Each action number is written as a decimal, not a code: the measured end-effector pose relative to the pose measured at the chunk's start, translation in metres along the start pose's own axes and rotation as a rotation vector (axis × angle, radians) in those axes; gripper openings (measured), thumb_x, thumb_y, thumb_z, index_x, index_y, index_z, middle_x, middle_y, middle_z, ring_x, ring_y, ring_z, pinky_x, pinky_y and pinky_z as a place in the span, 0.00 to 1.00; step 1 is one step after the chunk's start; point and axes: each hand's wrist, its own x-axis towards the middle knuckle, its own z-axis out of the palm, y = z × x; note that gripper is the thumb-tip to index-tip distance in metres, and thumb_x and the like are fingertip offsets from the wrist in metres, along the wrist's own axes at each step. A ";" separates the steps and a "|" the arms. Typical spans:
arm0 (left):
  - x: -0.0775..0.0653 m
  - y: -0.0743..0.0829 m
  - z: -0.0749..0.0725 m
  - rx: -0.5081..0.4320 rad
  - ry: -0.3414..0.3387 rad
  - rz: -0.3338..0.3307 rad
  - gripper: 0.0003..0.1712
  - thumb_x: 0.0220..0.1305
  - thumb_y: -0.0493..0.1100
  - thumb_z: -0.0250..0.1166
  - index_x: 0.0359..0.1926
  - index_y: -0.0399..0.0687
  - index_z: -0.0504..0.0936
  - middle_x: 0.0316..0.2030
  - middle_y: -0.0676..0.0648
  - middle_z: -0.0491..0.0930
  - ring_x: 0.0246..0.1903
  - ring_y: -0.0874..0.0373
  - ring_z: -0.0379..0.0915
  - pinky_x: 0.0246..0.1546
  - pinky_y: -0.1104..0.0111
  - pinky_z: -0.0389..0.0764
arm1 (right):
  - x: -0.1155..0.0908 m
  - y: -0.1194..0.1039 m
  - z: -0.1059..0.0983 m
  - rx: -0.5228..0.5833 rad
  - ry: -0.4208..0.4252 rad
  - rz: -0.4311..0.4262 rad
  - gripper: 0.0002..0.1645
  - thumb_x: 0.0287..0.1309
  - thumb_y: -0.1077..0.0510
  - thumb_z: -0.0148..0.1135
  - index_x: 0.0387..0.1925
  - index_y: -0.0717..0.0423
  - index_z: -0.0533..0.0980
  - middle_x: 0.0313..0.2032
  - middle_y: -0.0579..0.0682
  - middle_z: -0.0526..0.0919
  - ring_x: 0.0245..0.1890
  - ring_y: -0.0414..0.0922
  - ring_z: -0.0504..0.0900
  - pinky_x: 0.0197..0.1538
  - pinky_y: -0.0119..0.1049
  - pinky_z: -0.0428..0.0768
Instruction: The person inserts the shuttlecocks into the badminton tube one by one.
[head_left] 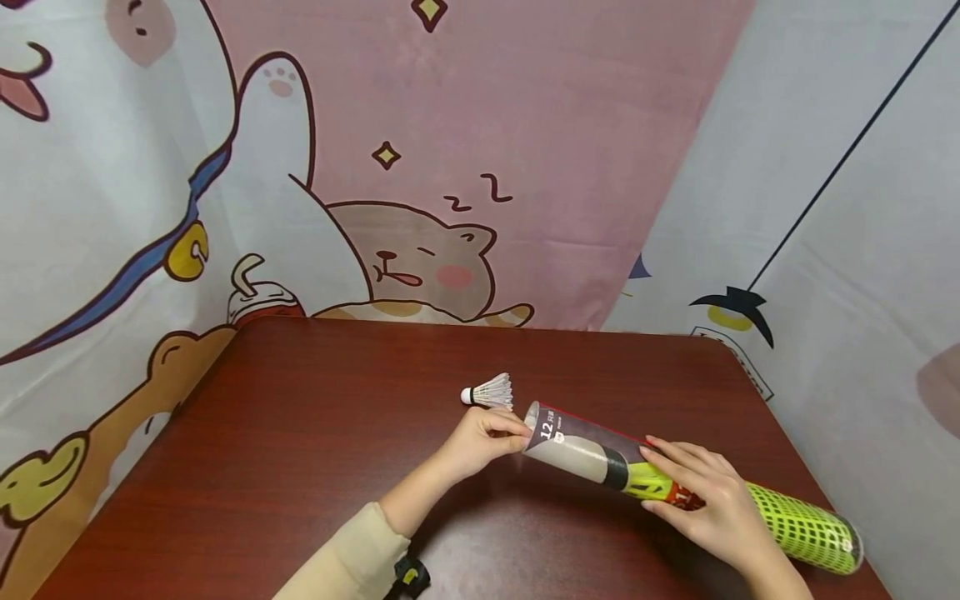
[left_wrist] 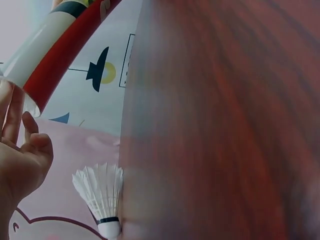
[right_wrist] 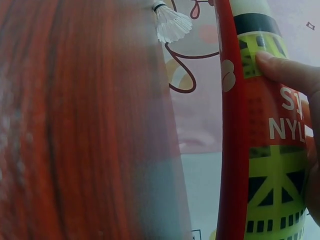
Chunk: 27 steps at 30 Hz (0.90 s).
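Note:
A long shuttlecock tube [head_left: 581, 454], grey, white and neon yellow with "12" near its mouth, is tilted across the right side, mouth end raised. My right hand [head_left: 708, 496] grips it around the middle, thumb on the near side. At the mouth is my left hand [head_left: 480, 437]. In the left wrist view its fingers [left_wrist: 14, 117] reach into the opening, which hides the tips; I cannot tell whether they pinch something inside. Behind the left hand, a white shuttlecock [head_left: 489, 392] with a dark band lies on its side, cork to the left.
A dark reddish-brown table [head_left: 300, 467] lies under everything. Its back edge meets a cartoon-printed cloth [head_left: 570, 167]. A small black object [head_left: 411, 577] shows beside the left sleeve at the front. The tube's far end [head_left: 847, 546] points toward the table's right edge.

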 end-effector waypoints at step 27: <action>0.034 -0.058 -0.058 0.214 0.080 -0.001 0.17 0.56 0.33 0.69 0.48 0.33 0.82 0.47 0.39 0.81 0.44 0.42 0.70 0.43 0.53 0.72 | -0.002 0.001 -0.005 0.001 -0.015 0.027 0.38 0.46 0.34 0.70 0.55 0.50 0.79 0.54 0.51 0.80 0.51 0.42 0.73 0.59 0.26 0.57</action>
